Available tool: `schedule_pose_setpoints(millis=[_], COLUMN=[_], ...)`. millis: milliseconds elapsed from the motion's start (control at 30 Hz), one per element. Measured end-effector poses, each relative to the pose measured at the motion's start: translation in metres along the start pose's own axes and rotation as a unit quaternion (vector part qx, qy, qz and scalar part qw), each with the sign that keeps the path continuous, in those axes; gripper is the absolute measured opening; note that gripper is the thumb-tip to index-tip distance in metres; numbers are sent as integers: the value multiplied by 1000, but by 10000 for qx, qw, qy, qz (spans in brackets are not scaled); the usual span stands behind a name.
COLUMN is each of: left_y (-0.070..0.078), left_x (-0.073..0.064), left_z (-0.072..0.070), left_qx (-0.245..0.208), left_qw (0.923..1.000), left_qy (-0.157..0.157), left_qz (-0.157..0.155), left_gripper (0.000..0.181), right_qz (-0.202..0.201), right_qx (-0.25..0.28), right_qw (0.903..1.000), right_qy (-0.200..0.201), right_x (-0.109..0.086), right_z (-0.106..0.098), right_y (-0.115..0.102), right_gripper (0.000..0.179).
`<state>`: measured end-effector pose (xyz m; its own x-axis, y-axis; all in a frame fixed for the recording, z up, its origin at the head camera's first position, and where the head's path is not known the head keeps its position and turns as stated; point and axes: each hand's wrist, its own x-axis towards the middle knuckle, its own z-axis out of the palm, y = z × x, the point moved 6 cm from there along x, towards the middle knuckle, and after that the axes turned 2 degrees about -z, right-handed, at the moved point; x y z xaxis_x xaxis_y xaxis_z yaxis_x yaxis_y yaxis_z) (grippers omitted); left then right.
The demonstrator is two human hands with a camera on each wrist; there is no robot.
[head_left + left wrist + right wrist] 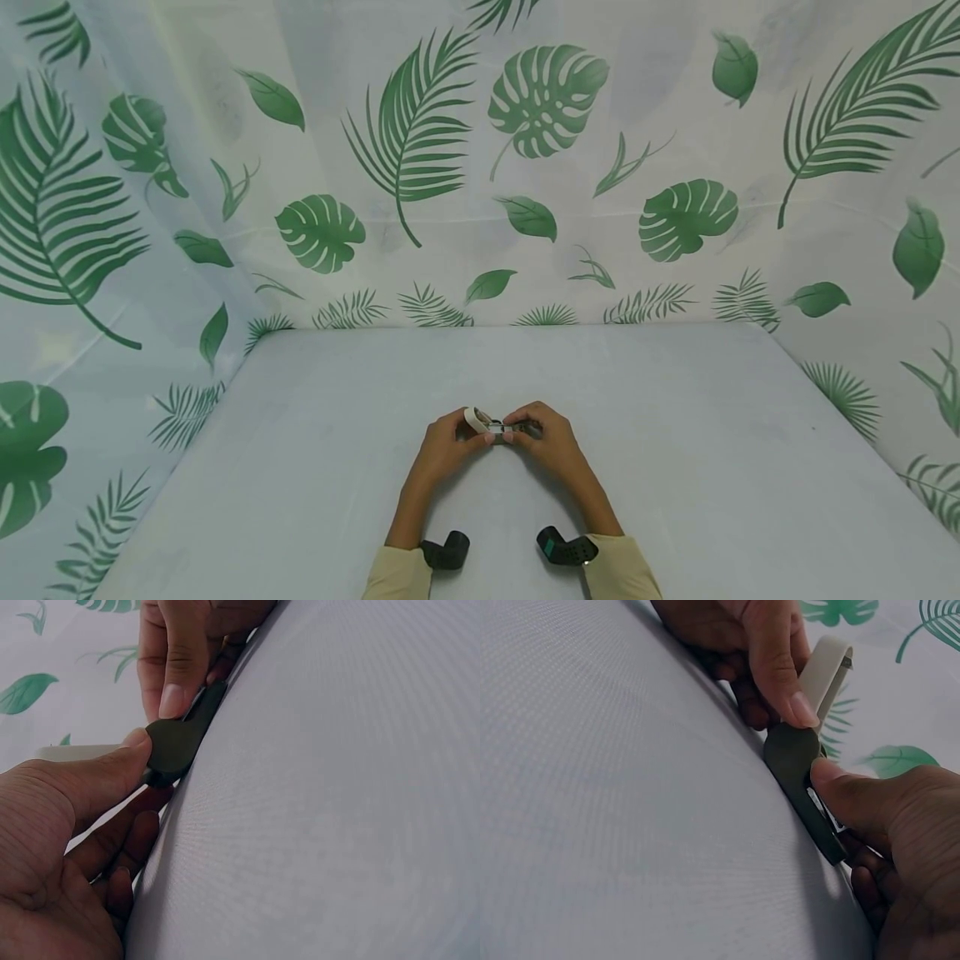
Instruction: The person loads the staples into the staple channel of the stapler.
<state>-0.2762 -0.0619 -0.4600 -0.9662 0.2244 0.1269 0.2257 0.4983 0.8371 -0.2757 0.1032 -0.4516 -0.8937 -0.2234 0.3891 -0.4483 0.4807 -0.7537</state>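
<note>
A small dark green gadget with a rounded end and a narrower body is held between both hands, low over the white table. From its rounded end rises a cream bent strip, also seen as a cream loop in the head view. My left hand pinches the rounded end, thumb on its flat face. My right hand pinches the narrower body, its thumb at the edge near a metallic part. The gadget's exact kind cannot be told, and fingers hide its far side.
The white table spreads around the hands. Behind and beside it hangs a pale curtain printed with green leaves. A black wrist camera sits on the left wrist, and another black camera on the right.
</note>
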Motion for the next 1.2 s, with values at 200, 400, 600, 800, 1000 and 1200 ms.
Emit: schedule_pose_setpoints(millis=[200,400,600,800,1000,1200], left_y=[0,-1,-1,-1,1,3], left_x=[0,1,2,1,1,1], left_z=[0,0,0,-1,-1,-2], left_qx=[4,55,33,93,47,58], left_qw=[10000,10000,10000,9999,9999,9998], left_qy=[-2,-8,-13,23,11,59], left_qz=[-11,18,22,107,141,185], left_gripper=[31,32,32,31,31,31], right_qz=[114,120,136,-2,-264,-356], right_qx=[50,95,239,250,148,88], right_qw=[9999,9998,9994,9992,9990,9988], right_qy=[-71,-139,-232,-299,-321,-315], right_x=[0,0,0,0,0,1], right_z=[0,1,2,1,0,0], right_y=[0,3,5,3,0,1], right_gripper=[21,23,23,21,19,18])
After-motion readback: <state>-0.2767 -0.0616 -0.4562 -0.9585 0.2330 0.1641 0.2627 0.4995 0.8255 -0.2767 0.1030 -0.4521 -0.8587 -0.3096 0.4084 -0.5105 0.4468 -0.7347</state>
